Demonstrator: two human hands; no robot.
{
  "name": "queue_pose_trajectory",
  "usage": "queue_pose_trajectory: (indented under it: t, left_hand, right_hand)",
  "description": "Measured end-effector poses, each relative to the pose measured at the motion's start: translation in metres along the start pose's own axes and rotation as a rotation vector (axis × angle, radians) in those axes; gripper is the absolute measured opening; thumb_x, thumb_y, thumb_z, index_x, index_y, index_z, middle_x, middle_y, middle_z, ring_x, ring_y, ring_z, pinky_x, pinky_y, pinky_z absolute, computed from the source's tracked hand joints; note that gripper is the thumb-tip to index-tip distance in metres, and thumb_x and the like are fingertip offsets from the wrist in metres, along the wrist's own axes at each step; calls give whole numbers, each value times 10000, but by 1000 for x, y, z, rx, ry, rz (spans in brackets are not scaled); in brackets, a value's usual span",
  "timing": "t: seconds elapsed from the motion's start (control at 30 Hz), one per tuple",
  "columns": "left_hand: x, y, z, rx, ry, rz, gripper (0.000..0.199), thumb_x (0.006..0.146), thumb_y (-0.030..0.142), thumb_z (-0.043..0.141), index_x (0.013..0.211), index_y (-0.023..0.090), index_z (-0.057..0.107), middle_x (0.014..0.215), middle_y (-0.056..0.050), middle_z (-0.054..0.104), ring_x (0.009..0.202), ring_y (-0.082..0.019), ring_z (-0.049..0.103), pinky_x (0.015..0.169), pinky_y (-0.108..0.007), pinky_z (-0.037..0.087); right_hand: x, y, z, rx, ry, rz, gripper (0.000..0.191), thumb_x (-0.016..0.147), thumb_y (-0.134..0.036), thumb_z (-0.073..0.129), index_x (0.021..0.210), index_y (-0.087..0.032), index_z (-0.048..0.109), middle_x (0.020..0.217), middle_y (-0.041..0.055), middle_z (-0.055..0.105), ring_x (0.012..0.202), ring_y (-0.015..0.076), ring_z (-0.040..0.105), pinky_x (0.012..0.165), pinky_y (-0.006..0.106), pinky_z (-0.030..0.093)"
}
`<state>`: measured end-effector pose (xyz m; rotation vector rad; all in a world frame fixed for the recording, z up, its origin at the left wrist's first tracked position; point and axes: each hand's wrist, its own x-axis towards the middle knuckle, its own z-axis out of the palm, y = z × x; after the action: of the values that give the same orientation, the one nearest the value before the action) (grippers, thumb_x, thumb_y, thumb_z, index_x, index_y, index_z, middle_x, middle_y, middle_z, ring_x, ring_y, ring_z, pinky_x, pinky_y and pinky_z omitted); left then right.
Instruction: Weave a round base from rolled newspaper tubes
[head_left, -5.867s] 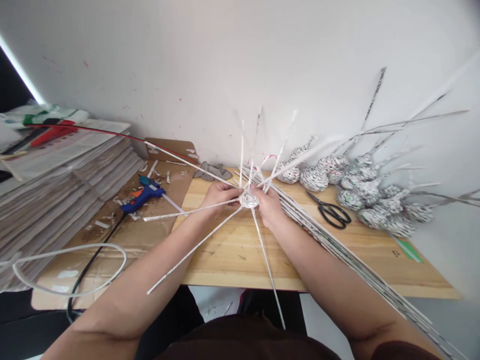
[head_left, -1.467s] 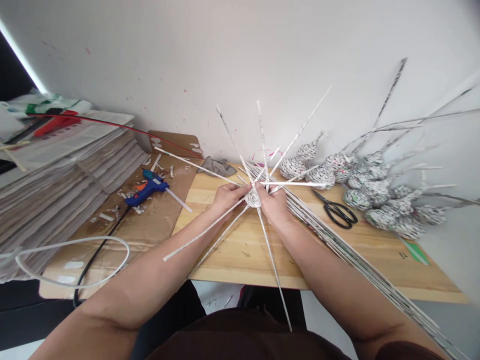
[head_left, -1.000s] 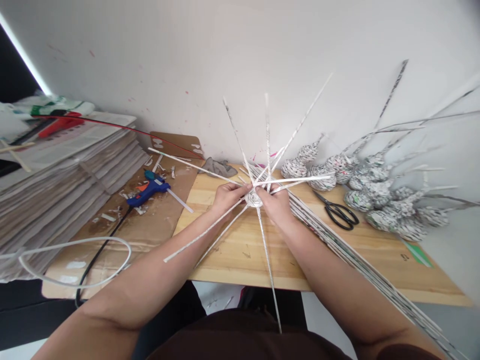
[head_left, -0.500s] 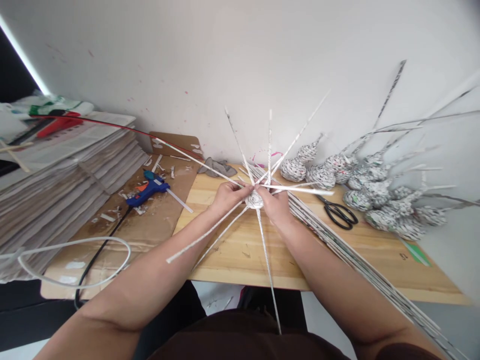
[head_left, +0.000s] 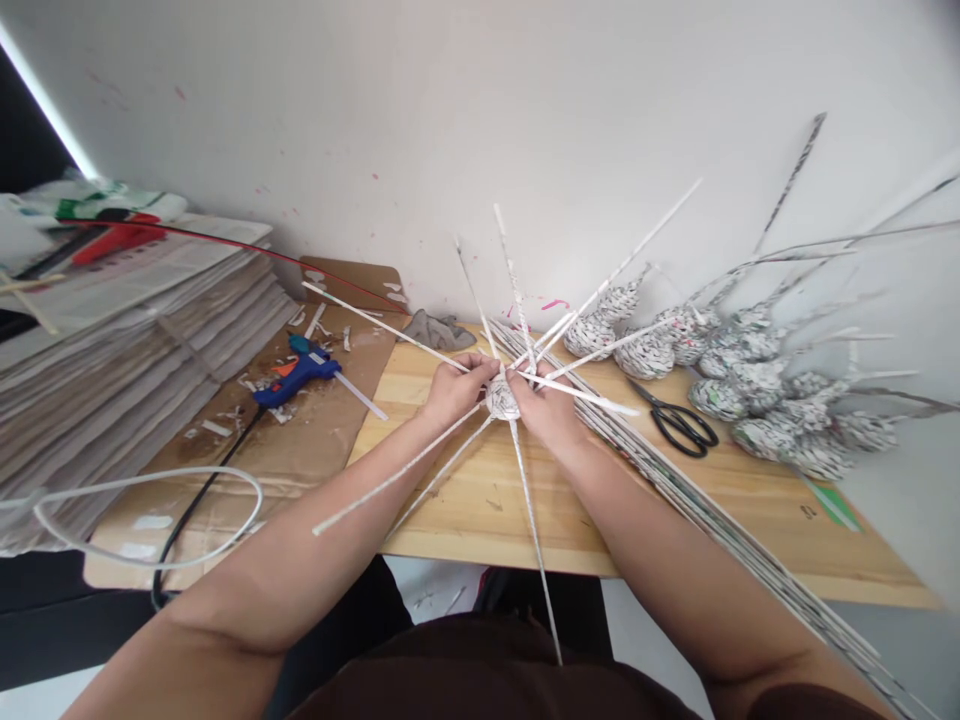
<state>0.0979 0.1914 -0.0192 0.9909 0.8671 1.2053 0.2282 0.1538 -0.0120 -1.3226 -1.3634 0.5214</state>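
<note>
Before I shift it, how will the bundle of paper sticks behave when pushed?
The bundle probably feels light, being thin rolled paper. It may fan apart, as no tie shows; one end overhangs the table, so it could tip.

The left forearm [head_left: 330, 520] and the right forearm [head_left: 645, 530], both bare, reach forward from the lower corners and converge toward the middle. There the left hand [head_left: 455, 392] and the right hand [head_left: 546, 410] are close together, with thumbs [head_left: 481, 377] on top and almost meeting. The fingers [head_left: 466, 361] are bent into a pinch (their tips are partly hidden). The wrists [head_left: 430, 424] look nearly straight; the elbows [head_left: 225, 640] are slightly bent.
</note>
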Motion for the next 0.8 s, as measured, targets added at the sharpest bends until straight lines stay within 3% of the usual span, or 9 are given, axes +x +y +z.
queue_pose_trajectory:
  t: [0.3,0.5,0.8]
  left_hand:
    - [-1,-1,3,110,32,73,310,601,404,778,670,147,617,611,-5,609,555,-116,531,545,-238,422]
    - [0,2,-1,-37,-81,-66,412,557,446,836,716,132,623,657,-32,648,546,-131,573,562,-275,470]
    - [-3,8,-1,-159,-96,-171,406,421,222,903,702,99,637,644,-43,676,594,-148,633,654,-286,515]
  right_hand:
    - [2,5,0,-21,19,-41,152,802,-371,594,749,-234,634,699,-5,641,705,193,576,729,315,429]
    - [5,11,-2,-63,8,-9,139,817,-354,579,778,-233,637,723,6,661,706,199,603,717,324,451]
    - [7,11,-4,-122,6,-25,158,832,-357,549,810,-213,610,752,11,667,718,191,612,715,307,467]
